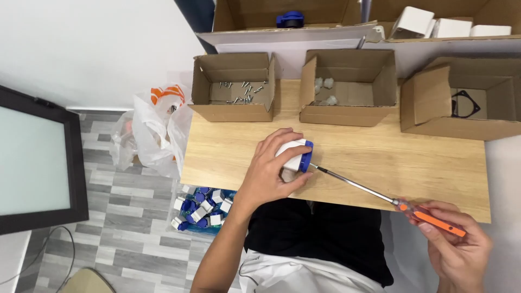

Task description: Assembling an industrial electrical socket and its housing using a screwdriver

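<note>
Head view, items listed from near to far.

1. Right hand (458,247): nearest you, at the near right corner, fingers closed round the orange handle of a screwdriver (388,198). Its thin steel shaft runs up and left across the surface, the tip at the blue end of the part.

2. Left hand (269,171): wrapped over a small white part with a blue cap (297,154), pressing it down on the wooden surface (380,163) near the middle. The two hands are well apart, joined only by the tool.

3. Step in hand, by my judgement: you are driving or seating a screw at the blue cap. Whether the tip sits in a screw head cannot be told; your fingers hide it. The next move seems to call for a steady grip on the part and the shaft kept in line with the screw as you turn.

4. Floor, left of your lap: a bin of white-and-blue parts (202,209), like the one held. Further left, a white plastic bag (157,130) and a dark-framed screen (32,163).

5. Far edge of the surface, left to right: an open cardboard box of screws (236,87); a box with a few small pale pieces (347,87); a box holding a black gasket-like outline (464,103).

6. Beyond these, furthest away: another carton with a blue object (290,19), and to the right one with white housings (434,24).
</note>
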